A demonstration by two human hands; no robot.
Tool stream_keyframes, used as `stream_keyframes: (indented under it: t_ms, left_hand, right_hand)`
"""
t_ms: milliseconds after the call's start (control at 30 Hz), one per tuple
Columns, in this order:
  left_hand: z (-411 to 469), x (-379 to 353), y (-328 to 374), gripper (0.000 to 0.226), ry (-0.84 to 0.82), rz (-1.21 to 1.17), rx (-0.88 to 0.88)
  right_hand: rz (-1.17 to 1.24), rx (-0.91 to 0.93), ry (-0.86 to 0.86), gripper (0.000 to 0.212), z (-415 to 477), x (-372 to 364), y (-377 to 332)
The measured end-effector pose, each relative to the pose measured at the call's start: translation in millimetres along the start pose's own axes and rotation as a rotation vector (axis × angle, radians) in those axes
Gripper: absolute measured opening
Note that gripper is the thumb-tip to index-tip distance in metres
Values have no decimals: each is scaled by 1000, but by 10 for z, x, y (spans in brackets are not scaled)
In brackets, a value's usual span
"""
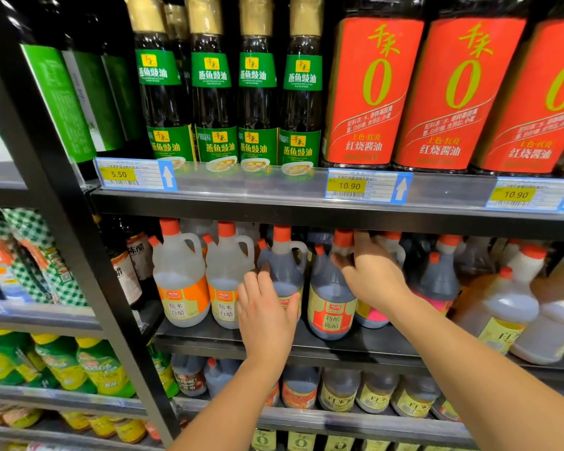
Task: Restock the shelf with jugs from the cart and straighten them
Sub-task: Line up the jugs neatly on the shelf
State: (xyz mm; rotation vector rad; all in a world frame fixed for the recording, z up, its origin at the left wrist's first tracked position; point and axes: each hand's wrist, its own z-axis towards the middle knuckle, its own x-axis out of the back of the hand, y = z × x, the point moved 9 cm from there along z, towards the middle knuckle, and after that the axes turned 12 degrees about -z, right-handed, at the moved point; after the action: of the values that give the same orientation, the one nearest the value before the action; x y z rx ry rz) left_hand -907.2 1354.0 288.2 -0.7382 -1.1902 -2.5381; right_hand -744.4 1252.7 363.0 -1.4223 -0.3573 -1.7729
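Observation:
On the middle shelf [339,348] stand vinegar jugs with orange caps. Two clear white-vinegar jugs [181,281] with orange labels are on the left. My left hand [264,312] lies flat against the front of a dark vinegar jug [285,265], fingers spread over its label. To its right stands a second dark jug [331,304] with a red and cream label. My right hand [372,271] reaches behind that jug and wraps the neck and handle of a dark jug [370,315] with a pink label. The cart is out of view.
More dark jugs [437,278] and pale jugs [508,307] fill the shelf to the right. Tall sauce bottles [258,92] and red-labelled bottles [459,92] stand on the shelf above, close over the jug caps. A black upright post [88,255] borders the left. Lower shelves hold more jugs.

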Motion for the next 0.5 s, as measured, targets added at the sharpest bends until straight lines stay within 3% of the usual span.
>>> stream_keyframes:
  t_ms: [200,333,433,500]
  left_hand:
    - [-14,-29,-17,56,-13,12,16]
    - [-100,-7,-26,74,12,6,28]
    - [-173,22,108,75,56,-23,-66]
    - [-216,-20,262,70,44,-57,-143]
  right_hand:
    - [5,-7,-4,45,-18,-7,2]
    - [-14,5,14,44,-60,15,20]
    - [-132,-13,115,32,-142,113,147]
    - [-185,-95,217,36,-219,259,318]
